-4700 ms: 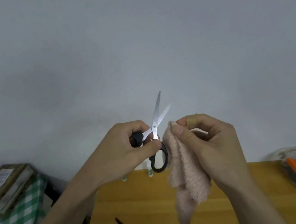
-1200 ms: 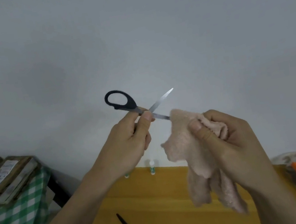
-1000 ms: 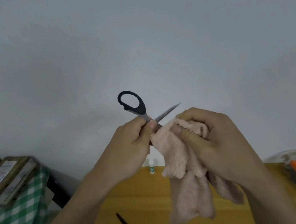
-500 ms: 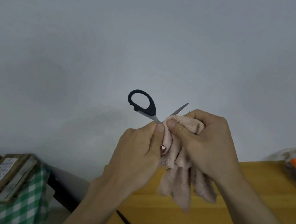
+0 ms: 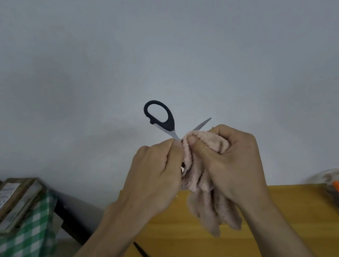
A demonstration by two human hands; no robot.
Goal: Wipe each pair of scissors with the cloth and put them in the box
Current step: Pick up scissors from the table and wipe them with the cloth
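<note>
Above the tabletop (image 5: 280,233), my left hand (image 5: 156,179) pinches the scissors (image 5: 164,120); my right hand (image 5: 231,163) grips the cloth (image 5: 205,191) around one blade.

Plain room: wooden table (image 5: 269,234), bare wall (image 5: 150,42), stacked cardboard (image 5: 5,203)

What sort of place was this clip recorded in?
Probably a plain room at home or a small workroom: a wooden table against a bare pale wall, and a green checked cloth under stacked cardboard packages.
</note>
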